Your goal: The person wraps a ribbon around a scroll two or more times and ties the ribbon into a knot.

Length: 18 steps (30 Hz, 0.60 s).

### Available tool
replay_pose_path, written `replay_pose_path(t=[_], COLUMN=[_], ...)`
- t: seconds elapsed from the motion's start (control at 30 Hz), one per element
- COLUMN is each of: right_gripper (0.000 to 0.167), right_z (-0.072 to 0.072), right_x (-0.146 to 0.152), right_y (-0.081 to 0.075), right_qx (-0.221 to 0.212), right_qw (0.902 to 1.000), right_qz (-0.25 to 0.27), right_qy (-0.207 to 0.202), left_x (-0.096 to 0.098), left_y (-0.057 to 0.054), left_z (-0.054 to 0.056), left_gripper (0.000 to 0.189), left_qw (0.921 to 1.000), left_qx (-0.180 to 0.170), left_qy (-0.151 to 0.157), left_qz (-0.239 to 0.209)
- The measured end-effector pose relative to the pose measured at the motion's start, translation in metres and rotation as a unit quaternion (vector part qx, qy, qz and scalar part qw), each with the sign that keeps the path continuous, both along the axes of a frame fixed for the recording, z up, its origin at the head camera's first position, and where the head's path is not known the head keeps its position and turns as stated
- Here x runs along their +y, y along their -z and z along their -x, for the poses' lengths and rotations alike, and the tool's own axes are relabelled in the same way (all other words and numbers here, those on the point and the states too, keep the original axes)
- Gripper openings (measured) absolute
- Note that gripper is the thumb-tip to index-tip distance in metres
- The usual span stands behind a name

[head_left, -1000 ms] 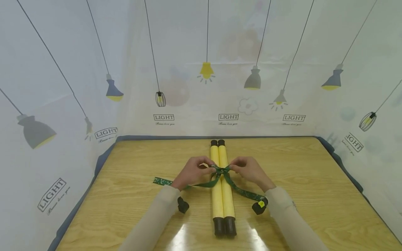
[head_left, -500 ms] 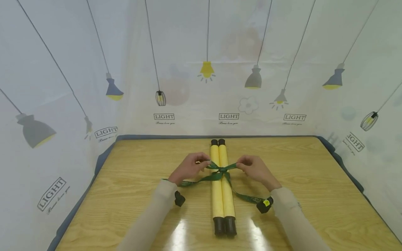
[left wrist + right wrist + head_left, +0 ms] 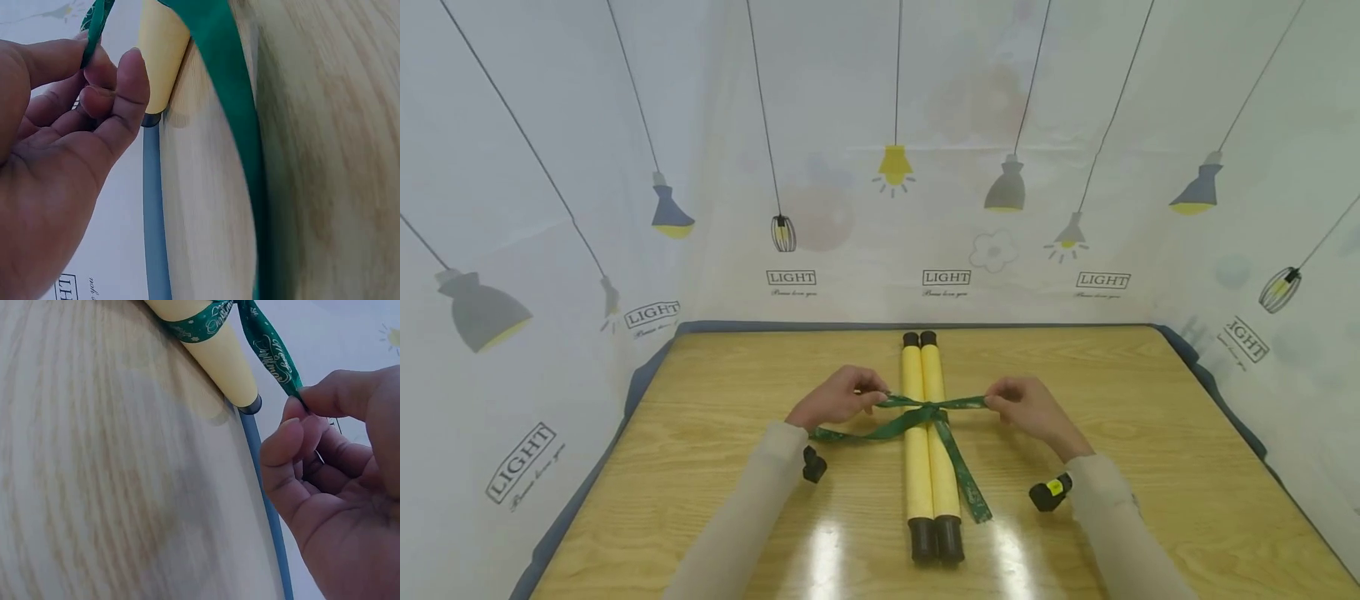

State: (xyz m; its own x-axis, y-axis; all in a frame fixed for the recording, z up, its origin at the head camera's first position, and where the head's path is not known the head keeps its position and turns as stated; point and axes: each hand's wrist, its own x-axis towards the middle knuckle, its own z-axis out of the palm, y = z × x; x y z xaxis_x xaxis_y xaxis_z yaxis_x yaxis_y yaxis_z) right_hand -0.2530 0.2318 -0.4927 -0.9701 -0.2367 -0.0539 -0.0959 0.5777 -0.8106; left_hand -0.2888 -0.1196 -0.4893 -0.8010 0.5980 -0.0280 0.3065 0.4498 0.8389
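Two yellow tubes with black end caps lie side by side on the table, pointing away from me. A green ribbon with a pale printed pattern wraps both and is knotted on top near their middle. My left hand pinches a ribbon loop left of the knot between thumb and fingertips. To the right, my right hand pinches the opposite loop, stretched taut; its printed side shows in the right wrist view. One loose tail trails left under my left wrist. The other tail hangs over the right tube, its end at the table.
The wood-grain table has a blue-grey border along its far and side edges. Behind it stand pale wall sheets printed with lamps. A small black camera is strapped at each wrist. Light glares off the near tabletop.
Both hands have moved apart, drawing the two loops out to the left and right. The right tail has dropped from the right wrist to lie beside the right tube. The tubes stay put.
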Motion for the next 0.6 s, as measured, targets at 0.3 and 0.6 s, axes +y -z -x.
replay_pose_path(t=[0.3, 0.6], right_gripper=[0.021, 0.021], right_z=[-0.002, -0.004], right_x=[0.006, 0.011], right_y=[0.011, 0.018], right_qx=[-0.006, -0.009], right_qw=[0.9999, 0.9996], right_qz=[0.007, 0.019], right_qy=[0.01, 0.02], left_x=[-0.006, 0.0], left_y=[0.004, 0.014], left_z=[-0.004, -0.008], left_gripper=[0.011, 0.008], left_qw=[0.9994, 0.9967], left_qx=[0.03, 0.067], left_qy=[0.004, -0.04], left_qz=[0.013, 0.024])
